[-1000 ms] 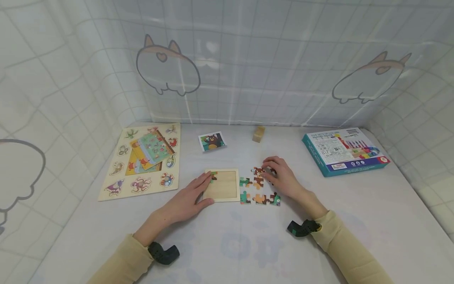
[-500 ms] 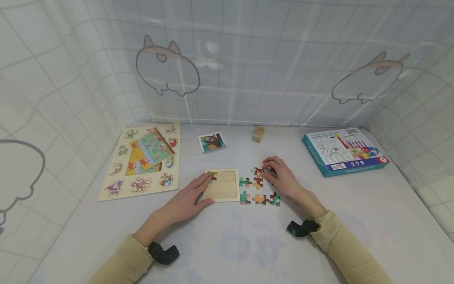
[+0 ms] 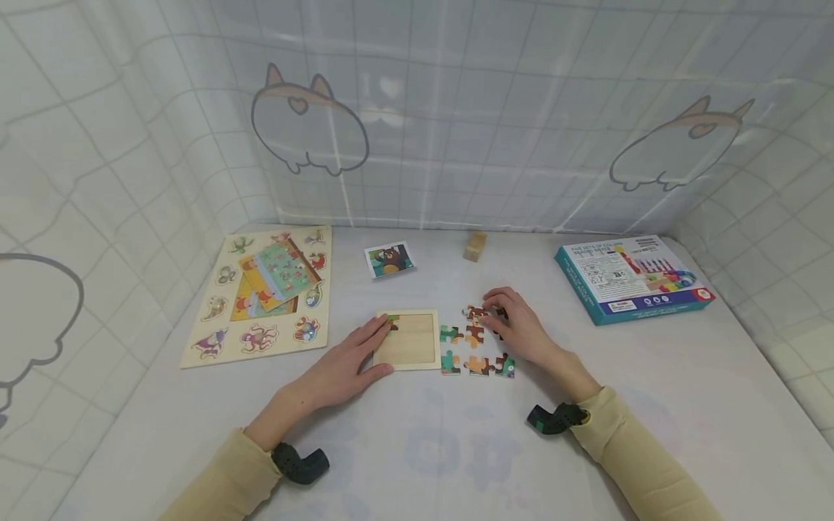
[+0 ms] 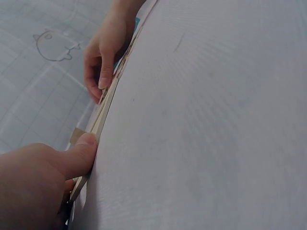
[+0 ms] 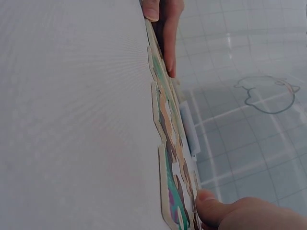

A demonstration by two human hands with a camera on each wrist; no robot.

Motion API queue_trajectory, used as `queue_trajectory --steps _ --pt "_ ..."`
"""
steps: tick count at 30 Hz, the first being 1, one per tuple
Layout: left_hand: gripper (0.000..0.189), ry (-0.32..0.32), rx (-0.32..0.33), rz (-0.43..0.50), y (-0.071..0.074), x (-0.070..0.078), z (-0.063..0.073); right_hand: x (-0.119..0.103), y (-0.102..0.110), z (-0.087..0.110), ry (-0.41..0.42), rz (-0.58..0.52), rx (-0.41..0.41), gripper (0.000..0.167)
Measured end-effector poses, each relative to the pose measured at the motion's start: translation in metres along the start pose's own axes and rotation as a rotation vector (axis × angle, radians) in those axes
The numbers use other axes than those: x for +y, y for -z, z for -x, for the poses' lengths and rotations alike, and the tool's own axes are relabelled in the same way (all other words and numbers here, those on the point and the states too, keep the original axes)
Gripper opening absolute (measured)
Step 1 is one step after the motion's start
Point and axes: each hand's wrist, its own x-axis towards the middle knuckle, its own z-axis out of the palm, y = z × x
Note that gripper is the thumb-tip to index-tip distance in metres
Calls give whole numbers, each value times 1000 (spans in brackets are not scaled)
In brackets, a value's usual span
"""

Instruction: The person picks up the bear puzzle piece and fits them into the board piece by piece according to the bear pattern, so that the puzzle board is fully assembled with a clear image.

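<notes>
My left hand [image 3: 348,365] rests on the left side of a small wooden puzzle tray [image 3: 415,344], fingers straight over its upper left corner and thumb along the near edge. A green and brown jigsaw piece [image 3: 394,323] lies in that corner, partly under the fingers. Right of the tray, several loose jigsaw pieces [image 3: 478,365] with bear-picture parts lie in rough rows. My right hand [image 3: 521,327] is at the top right of them, fingers curled, pinching a dark brown jigsaw piece [image 3: 502,312] mostly hidden by the hand. Its thumb tip is right beside the bear-face piece [image 3: 474,314].
Behind the tray lies a bear picture card [image 3: 389,259], with a small wooden block [image 3: 476,246] to its right. A sea-animal board [image 3: 211,329] bearing picture cards [image 3: 283,271] lies at the left. A teal-edged box [image 3: 635,278] stands at the back right.
</notes>
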Motion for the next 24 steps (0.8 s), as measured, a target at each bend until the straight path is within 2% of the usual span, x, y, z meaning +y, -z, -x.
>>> queue_trajectory --steps 19,24 --pt "75 7 -13 5 2 -2 0 -16 1 0 22 -37 7 23" --pt "75 -1 -13 3 1 -1 0 -20 2 2 35 -18 14 22"
